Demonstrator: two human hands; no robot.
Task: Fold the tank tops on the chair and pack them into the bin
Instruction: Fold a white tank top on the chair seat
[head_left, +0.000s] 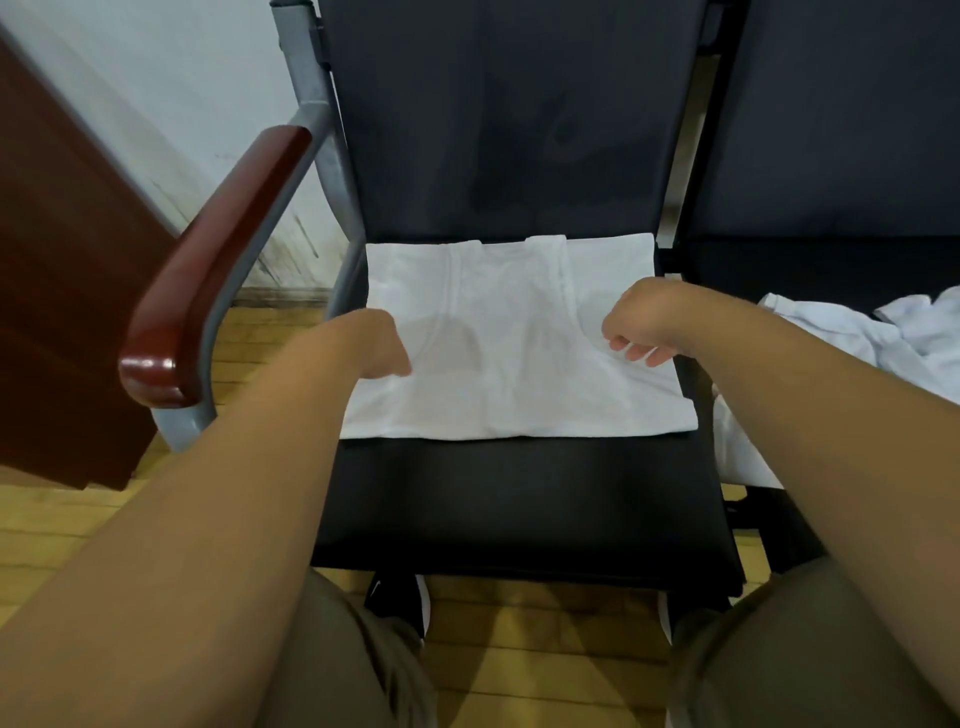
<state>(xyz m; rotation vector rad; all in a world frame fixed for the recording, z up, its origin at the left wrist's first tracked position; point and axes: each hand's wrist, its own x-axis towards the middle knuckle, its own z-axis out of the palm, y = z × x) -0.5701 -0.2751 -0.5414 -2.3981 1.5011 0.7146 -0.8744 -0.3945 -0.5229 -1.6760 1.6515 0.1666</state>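
Head view: black chair (519, 493), wooden floor (519, 649).

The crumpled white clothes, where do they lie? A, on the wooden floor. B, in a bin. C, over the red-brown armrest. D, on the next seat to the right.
D: the crumpled white clothes lie on the neighbouring dark seat, to the right of the chair that bears the flat tank top.

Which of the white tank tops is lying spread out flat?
The tank top on the black chair seat straight ahead. The heap of white tops on the next seat to the right is crumpled.
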